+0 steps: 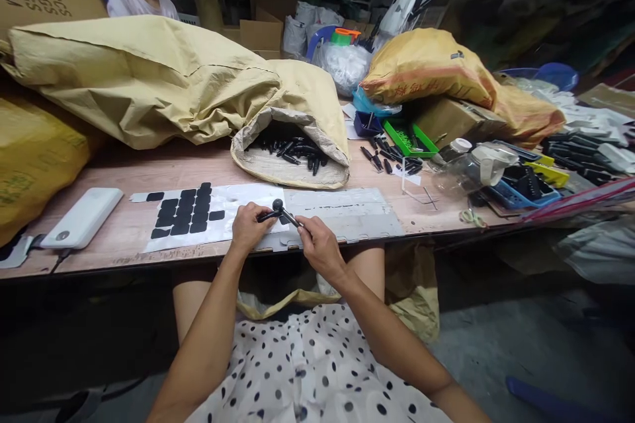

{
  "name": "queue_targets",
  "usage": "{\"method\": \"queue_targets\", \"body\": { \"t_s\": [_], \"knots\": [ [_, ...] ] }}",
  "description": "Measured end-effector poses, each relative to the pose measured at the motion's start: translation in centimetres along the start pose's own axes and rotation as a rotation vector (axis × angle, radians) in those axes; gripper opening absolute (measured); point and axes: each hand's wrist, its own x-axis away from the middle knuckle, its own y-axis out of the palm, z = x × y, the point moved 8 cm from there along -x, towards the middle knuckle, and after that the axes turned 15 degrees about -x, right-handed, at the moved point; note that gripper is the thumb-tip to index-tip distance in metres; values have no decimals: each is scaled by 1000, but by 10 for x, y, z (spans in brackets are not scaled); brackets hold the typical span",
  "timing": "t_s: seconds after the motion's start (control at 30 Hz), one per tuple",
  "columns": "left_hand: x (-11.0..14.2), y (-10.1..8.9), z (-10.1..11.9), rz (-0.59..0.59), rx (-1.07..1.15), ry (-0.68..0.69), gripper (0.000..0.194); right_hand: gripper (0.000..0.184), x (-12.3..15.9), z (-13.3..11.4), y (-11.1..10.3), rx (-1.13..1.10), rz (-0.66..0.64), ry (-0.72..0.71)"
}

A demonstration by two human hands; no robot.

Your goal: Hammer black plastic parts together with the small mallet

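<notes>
My left hand [248, 228] is closed on a small black plastic part [268, 216] above the near edge of the table. My right hand [321, 248] pinches a slim black rod [292, 219]. A round black knob [278, 204] shows where the two pieces meet; whether they are joined, I cannot tell. Under the hands lie a grey board [347, 211] and a white backing sheet [231, 201]. Rows of black rounded-square pads [183, 211] cover the sheet's left part. Beyond the hands, an open paper sack [317, 178] holds many black parts [292, 151].
A white power bank [82, 217] with a cable lies at left. Toward the right are loose black parts [381, 155], a green tray [409, 139], a clear jar [451, 172], scissors [473, 218] and a blue tray [526, 192]. A person [141, 0] is at the back left.
</notes>
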Motion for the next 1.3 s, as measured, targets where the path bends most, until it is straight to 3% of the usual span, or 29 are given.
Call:
{"method": "queue_targets", "body": {
  "t_s": [0.3,0.5,0.67,0.83,1.0,1.17,1.3],
  "knots": [
    [0,0,3,-46,0,-38,4,37,5,-4,13,80,-40,-61],
    [1,0,2,-30,20,-28,10,38,3,-2,4,49,54,-85],
    [1,1,1,-26,-9,-35,10,38,2,7,5,102,38,-70],
    [3,-2,6,24,-91,26,9,39,-27,17,-2,287,64,-46],
    [4,1,8,41,-138,104,10,30,-68,30,5,570,-65,16],
    [4,-2,3,62,-8,107,19,30,-74,37,12,629,-69,7],
    [17,-18,6,94,113,98,34,27,-71,40,14,626,-56,-1]
  ]
}}
